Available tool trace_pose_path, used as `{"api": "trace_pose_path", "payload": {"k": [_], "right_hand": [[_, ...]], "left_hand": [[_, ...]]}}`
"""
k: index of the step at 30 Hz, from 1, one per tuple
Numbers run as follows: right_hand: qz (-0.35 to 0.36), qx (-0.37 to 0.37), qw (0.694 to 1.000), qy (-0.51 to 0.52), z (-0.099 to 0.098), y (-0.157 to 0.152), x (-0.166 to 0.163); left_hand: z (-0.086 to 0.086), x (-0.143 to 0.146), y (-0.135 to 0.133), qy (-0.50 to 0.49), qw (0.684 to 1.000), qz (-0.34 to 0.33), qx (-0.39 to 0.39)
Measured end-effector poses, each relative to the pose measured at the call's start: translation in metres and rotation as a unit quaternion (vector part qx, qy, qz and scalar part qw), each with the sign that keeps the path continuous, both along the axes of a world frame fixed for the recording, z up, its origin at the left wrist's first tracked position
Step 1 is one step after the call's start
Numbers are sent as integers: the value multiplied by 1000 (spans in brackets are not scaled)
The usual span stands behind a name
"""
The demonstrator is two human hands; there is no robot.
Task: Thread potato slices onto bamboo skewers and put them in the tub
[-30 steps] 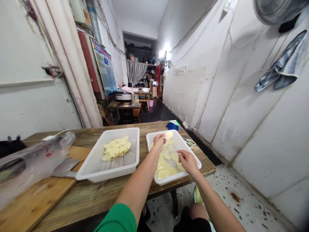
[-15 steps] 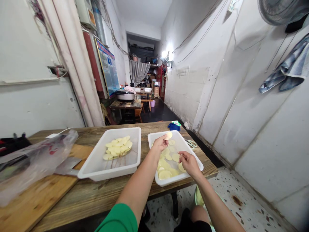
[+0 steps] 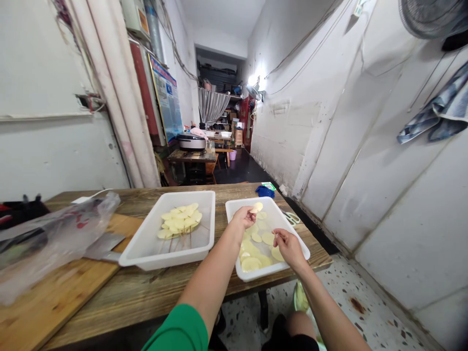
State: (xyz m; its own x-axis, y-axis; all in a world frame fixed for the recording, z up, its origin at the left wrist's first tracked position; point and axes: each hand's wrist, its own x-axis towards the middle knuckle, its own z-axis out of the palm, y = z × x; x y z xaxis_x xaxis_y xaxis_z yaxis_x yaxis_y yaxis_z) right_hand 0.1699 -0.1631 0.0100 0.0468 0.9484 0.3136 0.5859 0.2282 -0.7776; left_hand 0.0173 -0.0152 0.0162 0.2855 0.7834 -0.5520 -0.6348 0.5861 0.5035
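My left hand [image 3: 245, 216] is closed in a pinch on thin, pale yellow potato slices [image 3: 257, 207], above the far part of the right-hand white tray [image 3: 249, 277]. To its right, my right hand [image 3: 288, 245] pinches a thin wooden skewer [image 3: 273, 232], of which only a short tip shows past the fingers. Loose potato slices [image 3: 251, 264] lie in the tray under both hands, some in shallow liquid. The left-hand white tray [image 3: 136, 259] holds a pile of skewered potato slices [image 3: 180, 220], with the bare skewer ends [image 3: 184, 240] pointing towards me.
At the left, a crumpled plastic bag [image 3: 73, 234] partly covers a wide knife blade [image 3: 104, 244] on a wooden board [image 3: 69, 297]. Scissors [image 3: 292, 218] and a blue cloth [image 3: 265, 191] lie by the right tray on the wooden table [image 3: 153, 287]. A bin [image 3: 300, 297] stands below.
My two hands have hardly moved; the right one has shifted very slightly, its pinch still closed. The whole view has moved a little. Both trays look the same.
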Motion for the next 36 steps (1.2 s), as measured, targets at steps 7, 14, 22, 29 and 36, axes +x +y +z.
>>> {"api": "trace_pose_path", "payload": {"k": [7,14,22,29,36], "right_hand": [[-14,-12,1000,-3,3,-2,-1],[-17,-5,1000,14,0,3,0],[-58,-33,996,63,0,5,-3],[-11,-59,992,112,-2,8,-4],[14,-101,985,141,0,12,-7]], "left_hand": [[-4,-2,2,2,999,-36,6],[4,0,-8,-7,994,-110,12],[15,10,-26,26,989,-84,120],[13,11,-28,-65,974,-151,154],[13,10,-22,-60,989,-11,135]]}}
